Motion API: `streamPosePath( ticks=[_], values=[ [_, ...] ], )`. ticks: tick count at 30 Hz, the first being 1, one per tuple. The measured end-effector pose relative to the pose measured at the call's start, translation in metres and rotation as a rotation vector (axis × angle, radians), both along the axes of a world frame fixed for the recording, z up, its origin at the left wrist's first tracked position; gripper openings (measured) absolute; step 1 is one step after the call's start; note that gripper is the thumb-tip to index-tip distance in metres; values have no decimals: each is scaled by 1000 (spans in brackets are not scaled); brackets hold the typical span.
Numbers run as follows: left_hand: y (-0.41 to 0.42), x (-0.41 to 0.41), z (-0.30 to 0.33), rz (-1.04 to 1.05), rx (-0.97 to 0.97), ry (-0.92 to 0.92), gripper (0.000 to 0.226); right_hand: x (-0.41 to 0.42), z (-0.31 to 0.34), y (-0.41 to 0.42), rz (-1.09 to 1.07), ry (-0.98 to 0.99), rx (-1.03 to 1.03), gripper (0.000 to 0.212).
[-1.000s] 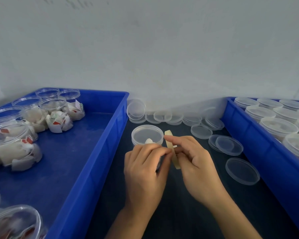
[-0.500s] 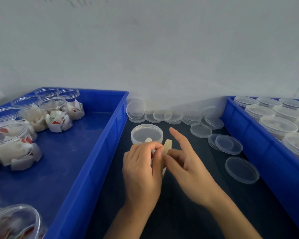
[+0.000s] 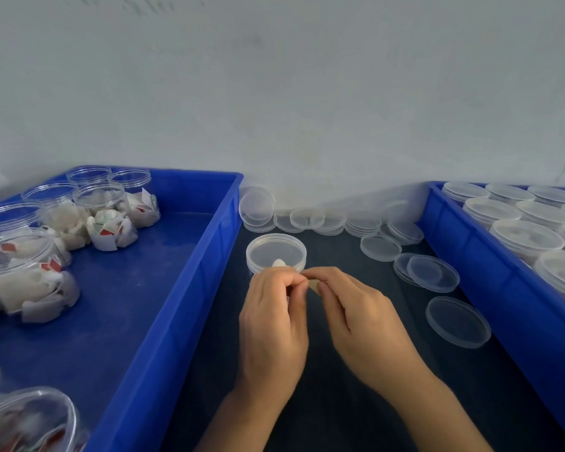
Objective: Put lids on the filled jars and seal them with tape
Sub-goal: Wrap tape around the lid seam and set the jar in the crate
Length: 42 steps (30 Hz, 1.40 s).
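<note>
So we've got both hands meeting in the middle of the dark tabletop (image 3: pixel 340 402), right in front of a lidded jar (image 3: pixel 276 252). Our left hand (image 3: pixel 273 324) has its fingers curled tight, fingertips bunched at the jar's near wall, and our right hand (image 3: pixel 359 324) is pinching a small tan bit of tape (image 3: pixel 313 284) between thumb and forefinger. The tape sits right in the gap where the two hands touch — only a sliver shows, so we can't tell how long the strip is or whether the left fingers actually have hold of it too. They look like they're pinching at the same spot, though.

The jar is just beyond the fingertips, upright, clear lid on, with something white visible inside near the front. The lower part of the jar is hidden behind the left hand.

Around us: a blue bin on the left (image 3: pixel 190 288) holding open jars (image 3: pixel 100 203) stuffed with white packets, and a blue bin on the right (image 3: pixel 470 256) packed with lidded jars (image 3: pixel 525 238). Loose clear lids (image 3: pixel 457 321) lie scattered on the table to the right of the hands and stacked along the wall (image 3: pixel 274 93) — one leaning upright by the left bin's corner.
</note>
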<state>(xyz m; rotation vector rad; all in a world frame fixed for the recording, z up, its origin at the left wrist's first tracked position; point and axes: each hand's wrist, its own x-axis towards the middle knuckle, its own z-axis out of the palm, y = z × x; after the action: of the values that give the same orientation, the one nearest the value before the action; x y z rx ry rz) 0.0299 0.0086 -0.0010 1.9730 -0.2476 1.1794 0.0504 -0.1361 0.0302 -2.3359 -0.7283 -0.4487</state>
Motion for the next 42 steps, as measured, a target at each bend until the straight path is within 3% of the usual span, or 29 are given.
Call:
streamPosePath(
  ticks=[4,17,23,30,34,37,42],
  values=[
    [-3,-1,0,-19,-24,-1,4,1,0,-2,-80,-31,-140,32],
    [-5,-2,-1,40,-21,14,20,5,-2,-3,-214,-139,-197,27],
    [-4,-4,4,74,-108,16,28,5,-4,-5,-102,-74,-128,29],
    [-1,-5,3,49,-70,2,14,7,-8,-6,-103,-82,-107,8],
    [3,-2,2,203,-82,-60,9,7,-8,-7,-121,-73,-98,8],
    [9,3,-2,293,-176,16,32,7,-7,-7,-129,-75,-94,8],
    [10,9,-10,83,-255,233,77,6,-6,-7,-129,-68,-93,10]
  ],
)
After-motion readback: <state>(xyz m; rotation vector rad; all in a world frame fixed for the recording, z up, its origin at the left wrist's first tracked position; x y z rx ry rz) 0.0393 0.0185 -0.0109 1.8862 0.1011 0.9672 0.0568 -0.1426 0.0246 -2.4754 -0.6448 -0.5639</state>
